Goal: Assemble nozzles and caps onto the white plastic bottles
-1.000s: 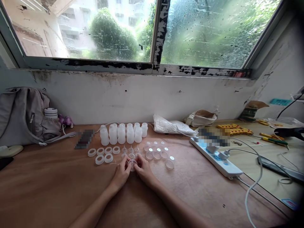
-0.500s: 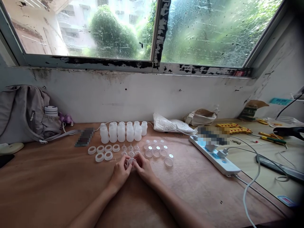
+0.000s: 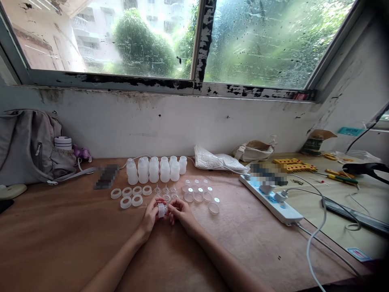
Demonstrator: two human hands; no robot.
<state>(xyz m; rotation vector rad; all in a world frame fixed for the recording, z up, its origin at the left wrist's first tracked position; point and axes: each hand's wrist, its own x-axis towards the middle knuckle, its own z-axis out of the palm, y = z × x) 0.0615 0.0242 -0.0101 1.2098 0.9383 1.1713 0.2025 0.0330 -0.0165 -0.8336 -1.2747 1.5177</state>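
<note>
My left hand (image 3: 151, 217) and my right hand (image 3: 181, 213) meet over the wooden table (image 3: 75, 243), both pinching one small white ribbed ring cap (image 3: 161, 209) turned on its side between the fingertips. Just beyond them lie several white ring caps (image 3: 130, 195), a few clear teats (image 3: 165, 190) and several clear round lids (image 3: 199, 192). A row of small translucent white bottles (image 3: 154, 170) stands behind those parts.
A grey backpack (image 3: 27, 146) sits at the far left against the wall. A white power strip (image 3: 269, 198) with cables runs to the right, past a white bag (image 3: 217, 162), a beige pouch (image 3: 253, 151) and yellow tools (image 3: 296, 165).
The part between my fingers has been turned from lying flat to standing on its side, its ribbed edge now showing. The view has shifted slightly; my hands stay in the same spot.
</note>
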